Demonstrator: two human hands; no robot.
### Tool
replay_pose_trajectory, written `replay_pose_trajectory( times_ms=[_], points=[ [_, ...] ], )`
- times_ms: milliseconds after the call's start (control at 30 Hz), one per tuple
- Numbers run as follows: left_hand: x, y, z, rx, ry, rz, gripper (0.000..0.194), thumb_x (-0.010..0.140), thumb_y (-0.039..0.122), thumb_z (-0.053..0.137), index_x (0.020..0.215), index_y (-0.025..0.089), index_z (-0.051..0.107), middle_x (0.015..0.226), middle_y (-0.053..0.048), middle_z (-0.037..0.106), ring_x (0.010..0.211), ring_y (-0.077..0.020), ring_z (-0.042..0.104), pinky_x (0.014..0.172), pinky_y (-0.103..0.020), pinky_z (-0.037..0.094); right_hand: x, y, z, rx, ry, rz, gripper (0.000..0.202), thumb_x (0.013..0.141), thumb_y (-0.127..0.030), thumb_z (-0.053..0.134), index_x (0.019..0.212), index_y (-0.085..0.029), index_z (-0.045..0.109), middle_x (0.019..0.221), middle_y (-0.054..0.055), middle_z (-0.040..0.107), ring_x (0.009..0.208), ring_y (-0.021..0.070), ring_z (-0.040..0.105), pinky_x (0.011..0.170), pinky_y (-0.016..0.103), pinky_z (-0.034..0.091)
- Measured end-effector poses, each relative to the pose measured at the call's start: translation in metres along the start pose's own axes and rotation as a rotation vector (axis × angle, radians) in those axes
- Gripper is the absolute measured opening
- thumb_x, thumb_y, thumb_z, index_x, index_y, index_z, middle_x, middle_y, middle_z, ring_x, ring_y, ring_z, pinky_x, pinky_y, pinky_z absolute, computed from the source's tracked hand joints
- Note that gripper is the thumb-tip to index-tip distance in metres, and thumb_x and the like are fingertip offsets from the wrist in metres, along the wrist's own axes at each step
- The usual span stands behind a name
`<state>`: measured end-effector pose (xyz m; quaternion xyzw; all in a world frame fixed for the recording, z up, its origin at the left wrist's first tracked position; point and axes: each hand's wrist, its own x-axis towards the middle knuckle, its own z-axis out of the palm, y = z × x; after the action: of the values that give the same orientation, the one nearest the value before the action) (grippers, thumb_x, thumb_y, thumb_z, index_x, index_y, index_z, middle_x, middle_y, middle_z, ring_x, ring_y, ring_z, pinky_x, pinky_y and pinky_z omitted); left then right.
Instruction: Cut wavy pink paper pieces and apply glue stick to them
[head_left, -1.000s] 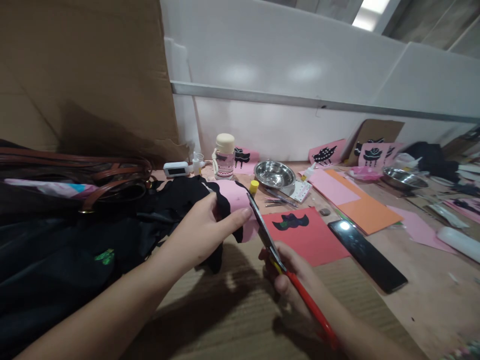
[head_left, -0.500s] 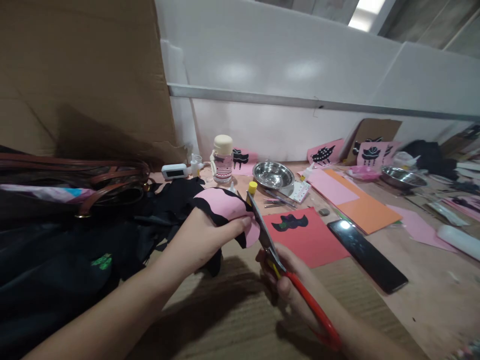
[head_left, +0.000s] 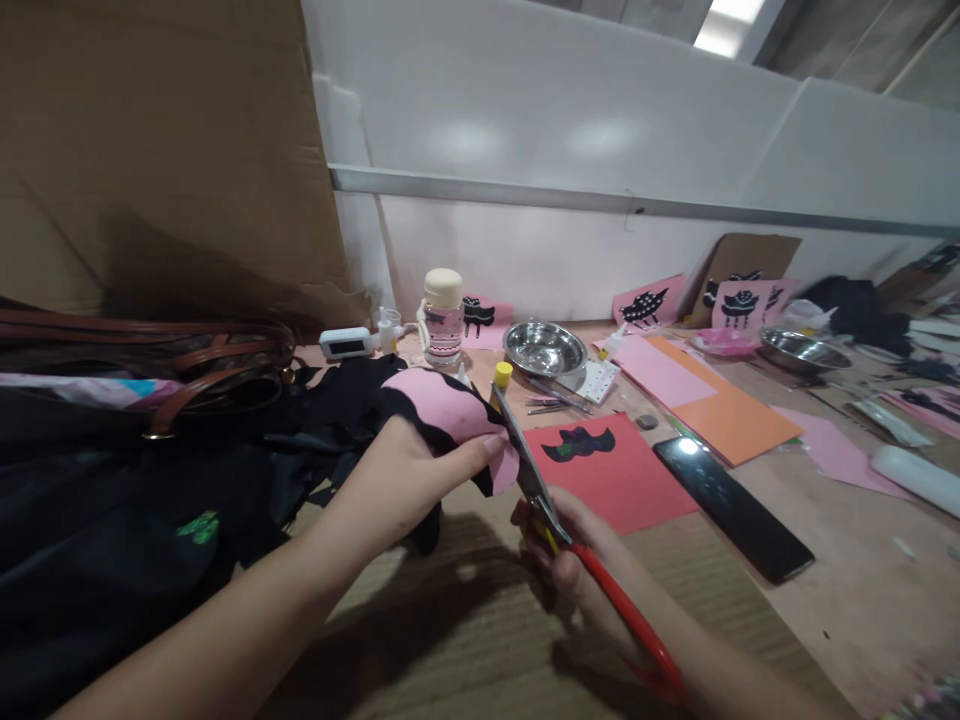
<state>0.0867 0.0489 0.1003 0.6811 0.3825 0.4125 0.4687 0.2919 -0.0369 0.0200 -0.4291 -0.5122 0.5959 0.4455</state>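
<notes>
Between the thumb and fingers of my left hand (head_left: 420,470) is a piece of pink paper (head_left: 442,408) lying against black fabric (head_left: 409,412) with a wavy edge. My right hand (head_left: 581,550) grips scissors (head_left: 626,610) with red handles; a bit of yellow shows near the pivot. The blades point up and away, right beside the right end of the pink and black pieces. Whether they touch the edge I cannot tell. Behind the hands lies a red sheet (head_left: 637,490) bearing a dark bat-like cutout (head_left: 577,443). Some fingers of both hands are hidden.
Black fabric and a brown-strapped bag (head_left: 225,370) fill the left side. A bottle (head_left: 442,320), a metal bowl (head_left: 544,350) and a yellow-capped tube (head_left: 502,375) stand at the back. To the right lie a phone (head_left: 735,510), orange paper (head_left: 727,415) and pink sheets.
The view has shifted very slightly. Both hands keep their grip, and the scissors stay at the right end of the pink paper and black fabric.
</notes>
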Motion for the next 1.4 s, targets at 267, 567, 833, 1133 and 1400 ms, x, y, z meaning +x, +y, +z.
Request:
replay_pose_trajectory(
  times_ms=[267, 567, 833, 1133, 1400],
  points=[
    [-0.002, -0.002, -0.002, 0.041, -0.068, 0.050, 0.030, 0.097, 0.035, 0.067, 0.070, 0.021, 0.074, 0.075, 0.002, 0.077, 0.075, -0.0159, 0.071, 0.074, -0.024, 0.055, 0.001, 0.004, -0.004, -0.018, -0.019, -0.004, 0.063, 0.080, -0.079, 0.073, 0.114, -0.026, 0.065, 0.085, -0.001, 0.045, 0.072, 0.0147, 0.039, 0.063, 0.026, 0.036],
    [0.000, -0.001, -0.002, 0.086, -0.054, 0.058, 0.034, 0.097, 0.035, 0.065, 0.067, 0.021, 0.072, 0.078, 0.000, 0.077, 0.077, -0.0180, 0.070, 0.076, -0.027, 0.055, 0.001, 0.001, -0.002, -0.049, -0.077, -0.056, 0.061, 0.084, -0.078, 0.069, 0.117, -0.027, 0.062, 0.085, -0.002, 0.043, 0.071, 0.0153, 0.035, 0.062, 0.026, 0.034],
    [0.001, 0.007, -0.008, 0.164, -0.079, 0.051, 0.028, 0.093, 0.028, 0.065, 0.068, 0.020, 0.071, 0.073, 0.003, 0.074, 0.070, -0.0151, 0.067, 0.070, -0.024, 0.053, -0.003, -0.004, -0.005, -0.110, -0.034, -0.022, 0.060, 0.084, -0.076, 0.071, 0.116, -0.026, 0.063, 0.093, 0.002, 0.051, 0.085, 0.0204, 0.054, 0.079, 0.032, 0.051],
    [-0.001, 0.006, -0.009, 0.239, -0.059, 0.003, 0.031, 0.093, 0.039, 0.065, 0.070, 0.020, 0.073, 0.071, 0.000, 0.072, 0.068, -0.0186, 0.064, 0.066, -0.027, 0.051, -0.003, -0.005, 0.000, -0.157, 0.007, -0.033, 0.063, 0.081, -0.080, 0.070, 0.111, -0.025, 0.064, 0.092, 0.003, 0.053, 0.087, 0.0234, 0.057, 0.081, 0.037, 0.053],
    [-0.002, 0.004, -0.009, 0.185, -0.081, 0.053, 0.033, 0.096, 0.038, 0.064, 0.070, 0.021, 0.075, 0.076, -0.002, 0.077, 0.075, -0.0204, 0.070, 0.075, -0.029, 0.056, -0.003, -0.003, -0.001, -0.123, 0.000, -0.012, 0.061, 0.081, -0.078, 0.072, 0.111, -0.026, 0.064, 0.089, 0.001, 0.049, 0.075, 0.0176, 0.047, 0.070, 0.031, 0.047]
  ],
)
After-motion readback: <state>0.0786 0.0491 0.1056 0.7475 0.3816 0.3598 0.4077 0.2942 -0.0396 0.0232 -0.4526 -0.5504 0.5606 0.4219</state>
